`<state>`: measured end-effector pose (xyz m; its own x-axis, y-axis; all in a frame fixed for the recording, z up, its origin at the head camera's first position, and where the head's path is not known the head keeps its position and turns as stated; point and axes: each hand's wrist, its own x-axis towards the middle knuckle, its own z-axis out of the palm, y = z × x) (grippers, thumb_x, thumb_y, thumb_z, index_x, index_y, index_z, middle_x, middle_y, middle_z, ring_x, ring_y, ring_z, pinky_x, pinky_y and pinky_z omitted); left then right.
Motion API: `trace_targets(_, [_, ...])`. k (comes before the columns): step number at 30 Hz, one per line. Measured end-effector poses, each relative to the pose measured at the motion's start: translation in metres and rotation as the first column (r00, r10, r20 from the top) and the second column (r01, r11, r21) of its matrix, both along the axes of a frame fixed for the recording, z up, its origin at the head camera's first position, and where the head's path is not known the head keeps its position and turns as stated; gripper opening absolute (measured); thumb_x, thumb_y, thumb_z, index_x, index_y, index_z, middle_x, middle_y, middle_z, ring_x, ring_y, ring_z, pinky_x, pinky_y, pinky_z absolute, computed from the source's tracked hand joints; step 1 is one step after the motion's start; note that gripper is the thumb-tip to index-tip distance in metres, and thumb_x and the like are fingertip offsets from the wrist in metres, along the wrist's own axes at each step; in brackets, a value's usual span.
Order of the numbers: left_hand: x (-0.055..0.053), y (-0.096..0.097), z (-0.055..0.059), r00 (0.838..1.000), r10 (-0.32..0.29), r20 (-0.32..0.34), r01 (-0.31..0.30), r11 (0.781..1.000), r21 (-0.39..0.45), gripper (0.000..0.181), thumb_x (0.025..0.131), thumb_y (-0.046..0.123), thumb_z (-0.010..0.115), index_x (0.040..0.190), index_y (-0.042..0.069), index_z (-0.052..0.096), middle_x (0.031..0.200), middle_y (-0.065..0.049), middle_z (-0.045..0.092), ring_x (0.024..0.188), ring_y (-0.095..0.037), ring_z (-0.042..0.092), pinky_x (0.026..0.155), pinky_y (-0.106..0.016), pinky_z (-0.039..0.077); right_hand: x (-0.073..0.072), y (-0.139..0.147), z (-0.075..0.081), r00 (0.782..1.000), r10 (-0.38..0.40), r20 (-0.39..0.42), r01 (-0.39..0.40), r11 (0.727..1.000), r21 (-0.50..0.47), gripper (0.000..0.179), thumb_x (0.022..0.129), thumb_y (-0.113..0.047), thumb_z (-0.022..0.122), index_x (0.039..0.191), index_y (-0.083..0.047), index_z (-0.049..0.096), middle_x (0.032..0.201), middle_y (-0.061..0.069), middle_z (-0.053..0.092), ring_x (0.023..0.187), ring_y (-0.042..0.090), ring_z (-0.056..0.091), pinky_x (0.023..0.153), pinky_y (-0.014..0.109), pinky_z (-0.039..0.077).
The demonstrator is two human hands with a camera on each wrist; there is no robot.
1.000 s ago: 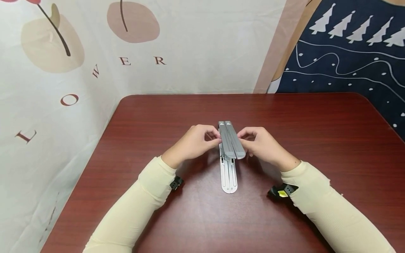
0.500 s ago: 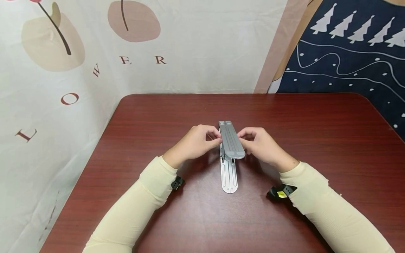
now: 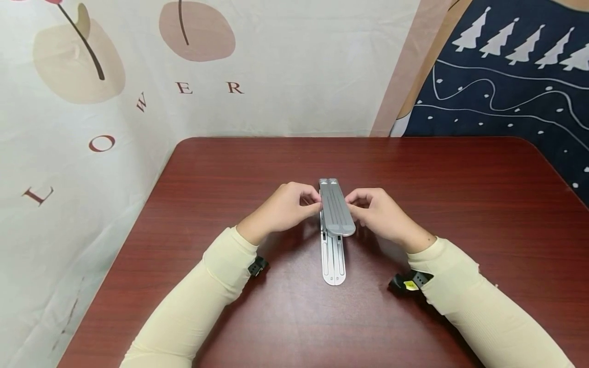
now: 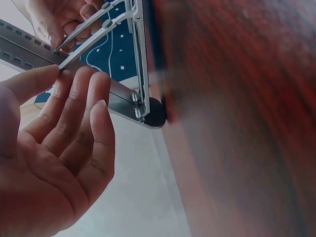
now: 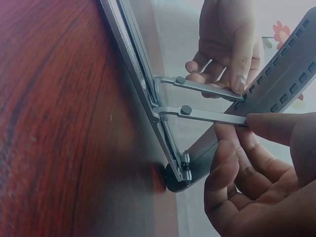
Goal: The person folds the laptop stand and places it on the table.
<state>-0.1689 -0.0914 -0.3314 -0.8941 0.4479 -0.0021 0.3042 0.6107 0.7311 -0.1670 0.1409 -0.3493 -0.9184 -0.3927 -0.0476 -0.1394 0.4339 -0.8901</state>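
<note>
A silver folding laptop stand stands on the table, its slotted upper arms raised at an angle above the base. My left hand is at its left side and pinches the end of one support strut between thumb and fingertips. On the opposite side, my right hand pinches the end of the other support strut the same way. Both strut ends lie against the row of slots under the upper arms. From the head view, the upper arms hide the struts.
The dark red wooden table extends around the stand. Behind it hangs a pale printed cloth, with a navy cloth with white trees at the right. A black strap device sits at the left wrist, another device at the right.
The two upper arms, splayed slightly apart a second ago, now lie side by side. Their near end has come slightly lower in the head view. Both hands keep their pinch.
</note>
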Motion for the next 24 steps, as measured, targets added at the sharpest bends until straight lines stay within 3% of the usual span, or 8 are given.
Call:
trace_targets(6, [-0.0016, -0.0003, -0.0023, 0.999, 0.001, 0.041, -0.002, 1.000, 0.022, 0.008, 0.093, 0.017, 0.068, 0.094, 0.012, 0.075, 0.083, -0.001, 0.074, 0.079, -0.014, 0.068, 0.071, -0.025, 0.049, 0.0000, 0.0001, -0.0013, 1.000, 0.002, 0.001, -0.002, 1.000, -0.016, 0.011, 0.095, -0.011, 0.066, 0.097, -0.001, 0.070, 0.080, 0.004, 0.068, 0.062, 0.020, 0.058, 0.054, 0.026, 0.048])
trace_targets(10, [-0.0015, -0.0003, -0.0018, 0.996, 0.001, 0.088, -0.005, 0.999, 0.047, 0.009, 0.094, 0.016, 0.067, 0.095, 0.010, 0.074, 0.084, -0.007, 0.076, 0.079, -0.022, 0.072, 0.067, -0.024, 0.048, -0.0002, -0.0002, -0.0019, 1.000, 0.001, 0.011, 0.000, 1.000, -0.030, 0.011, 0.095, -0.011, 0.067, 0.097, 0.000, 0.070, 0.078, 0.002, 0.067, 0.060, 0.017, 0.056, 0.053, 0.025, 0.046])
trace_targets(17, [-0.0013, -0.0005, -0.0007, 0.990, -0.003, 0.142, -0.007, 0.997, 0.074, 0.009, 0.095, 0.014, 0.066, 0.095, 0.008, 0.073, 0.085, -0.006, 0.077, 0.081, -0.021, 0.075, 0.065, -0.024, 0.046, 0.0005, 0.0001, -0.0013, 1.000, 0.010, 0.007, -0.010, 0.999, -0.041, 0.012, 0.094, -0.011, 0.067, 0.096, 0.000, 0.069, 0.074, -0.001, 0.064, 0.059, 0.009, 0.052, 0.052, 0.023, 0.042])
trace_targets(24, [-0.0019, -0.0034, -0.0015, 0.979, -0.035, 0.202, 0.018, 0.996, 0.087, 0.011, 0.095, 0.011, 0.061, 0.096, 0.008, 0.072, 0.085, -0.006, 0.077, 0.082, -0.021, 0.074, 0.059, -0.024, 0.046, 0.0015, 0.0013, -0.0022, 1.000, 0.030, 0.006, -0.030, 0.998, -0.062, 0.012, 0.094, -0.011, 0.068, 0.092, 0.001, 0.068, 0.067, 0.006, 0.058, 0.059, 0.008, 0.052, 0.052, 0.023, 0.041])
